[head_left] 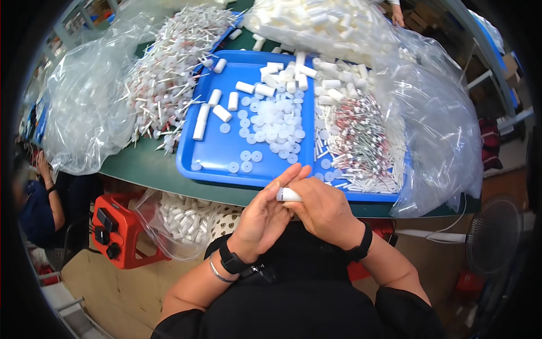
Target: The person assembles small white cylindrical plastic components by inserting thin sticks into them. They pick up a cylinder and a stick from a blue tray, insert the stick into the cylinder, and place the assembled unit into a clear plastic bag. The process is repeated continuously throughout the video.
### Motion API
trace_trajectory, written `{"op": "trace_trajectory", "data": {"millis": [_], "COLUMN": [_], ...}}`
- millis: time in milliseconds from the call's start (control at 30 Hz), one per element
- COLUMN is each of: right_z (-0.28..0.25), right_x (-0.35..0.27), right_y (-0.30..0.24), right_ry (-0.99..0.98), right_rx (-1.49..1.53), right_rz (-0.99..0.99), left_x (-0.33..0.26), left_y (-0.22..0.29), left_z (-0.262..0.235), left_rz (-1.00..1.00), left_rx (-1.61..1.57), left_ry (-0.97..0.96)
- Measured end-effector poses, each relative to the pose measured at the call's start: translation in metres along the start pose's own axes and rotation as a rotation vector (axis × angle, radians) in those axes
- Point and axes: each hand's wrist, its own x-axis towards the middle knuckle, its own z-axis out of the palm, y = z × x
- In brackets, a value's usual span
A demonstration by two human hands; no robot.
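A small white cylinder is held between my two hands, just off the table's near edge. My left hand has its thumb at the cylinder's left end, with its fingers stretched behind. Curled over the right end is my right hand, its thumb and fingers closed on it. Beyond my hands lies a blue tray with a heap of translucent round discs and several loose white cylinders. A second blue tray on the right holds thin white sticks and red-and-silver pin-like parts.
White-stemmed parts pile up on the left beside a clear plastic bag. At the back lies a bag of white cylinders. A red stool stands below the green table; a fan is at right.
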Motion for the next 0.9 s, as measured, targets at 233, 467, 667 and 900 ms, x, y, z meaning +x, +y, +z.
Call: {"op": "trace_trajectory", "data": {"millis": [233, 467, 667, 900], "right_z": [0.008, 0.017, 0.016, 0.023], "right_x": [0.009, 0.013, 0.003, 0.006], "right_y": [-0.017, -0.024, -0.017, -0.019], "right_ry": [0.071, 0.026, -0.039, 0.003], "right_rx": [-0.041, 0.091, -0.038, 0.271], "right_rz": [0.033, 0.283, 0.147, 0.355], "left_x": [-0.001, 0.005, 0.004, 0.003], "left_y": [-0.008, 0.002, -0.008, -0.006], "left_z": [0.012, 0.004, 0.001, 0.002], "left_rz": [0.065, 0.042, 0.048, 0.071], "left_rx": [-0.193, -0.112, -0.073, 0.005], "left_ry": [-0.003, 0.073, 0.046, 0.063]}}
